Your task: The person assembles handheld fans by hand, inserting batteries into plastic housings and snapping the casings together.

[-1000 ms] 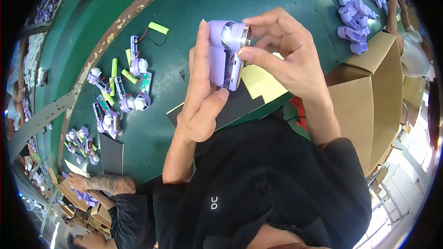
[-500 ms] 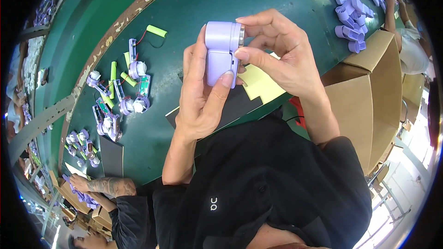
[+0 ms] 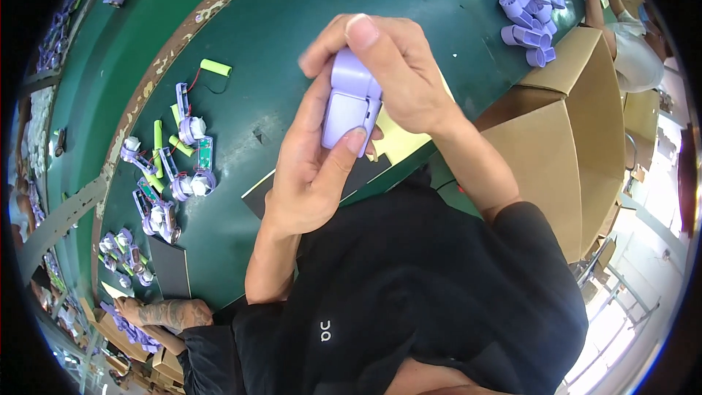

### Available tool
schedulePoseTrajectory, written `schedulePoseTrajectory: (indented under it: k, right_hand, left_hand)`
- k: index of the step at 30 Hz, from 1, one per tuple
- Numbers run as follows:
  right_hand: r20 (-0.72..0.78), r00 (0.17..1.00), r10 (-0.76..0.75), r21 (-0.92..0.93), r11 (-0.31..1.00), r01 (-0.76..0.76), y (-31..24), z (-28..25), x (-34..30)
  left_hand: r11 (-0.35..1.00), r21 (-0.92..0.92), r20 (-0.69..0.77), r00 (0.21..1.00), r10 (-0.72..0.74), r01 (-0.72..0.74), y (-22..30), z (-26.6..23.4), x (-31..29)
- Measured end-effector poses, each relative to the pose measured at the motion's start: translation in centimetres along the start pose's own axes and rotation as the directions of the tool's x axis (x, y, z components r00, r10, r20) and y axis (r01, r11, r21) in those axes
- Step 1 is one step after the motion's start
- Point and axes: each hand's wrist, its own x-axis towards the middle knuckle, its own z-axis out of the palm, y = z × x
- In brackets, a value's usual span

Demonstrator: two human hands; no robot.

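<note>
A purple plastic device [image 3: 346,113] with a boxy lower half and a rounded barrel at its far end is held up above the green table. My left hand [image 3: 303,164] grips the lower half, thumb pressed on its front and fingers behind it. Cupped over the barrel end is my right hand [image 3: 402,66], its palm against the right side and its fingers curled round the far side, slightly blurred. The right thumb lies over the top of the barrel. The barrel's right end, where a metal ring showed earlier, is hidden by this hand.
Purple part assemblies [image 3: 191,132] with circuit boards and wired green batteries [image 3: 216,67] lie at left. Purple housings [image 3: 528,11] are heaped at far right, beside an open cardboard box [image 3: 537,153]. Yellow sheet [image 3: 402,132] lies under my hands. A co-worker's tattooed forearm [image 3: 175,313] shows at lower left.
My right hand has moved left from pinching the barrel's metal-ringed end to covering the barrel. The device has tilted and sits slightly lower. The whole view has shifted a little.
</note>
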Motion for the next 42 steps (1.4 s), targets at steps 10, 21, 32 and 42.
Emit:
schedulePoseTrajectory:
  k: [10,21,32,42]
  right_hand:
    - [-0.021,1.000,-0.023,-0.225,0.974,0.017,-0.2,-0.2,-0.1]
    - [-0.217,0.976,0.003,-0.201,0.978,-0.048,-1.5,-0.2,-0.5]
    - [-0.145,0.989,-0.008,-0.355,0.934,-0.044,-1.7,-0.1,0.2]
    - [0.217,0.938,0.270,-0.108,0.962,-0.252,-2.2,-0.1,1.3]
  left_hand:
    - [0.999,-0.007,0.083,0.996,-0.032,0.032,0.7,0.4,1.0]
    - [0.469,0.861,-0.074,0.866,0.494,-0.195,-0.1,0.9,0.8]
    - [0.475,0.866,-0.087,0.888,0.451,-0.156,-0.7,1.1,0.9]
    - [0.942,-0.326,0.090,0.994,-0.059,0.086,-0.7,-2.8,1.4]
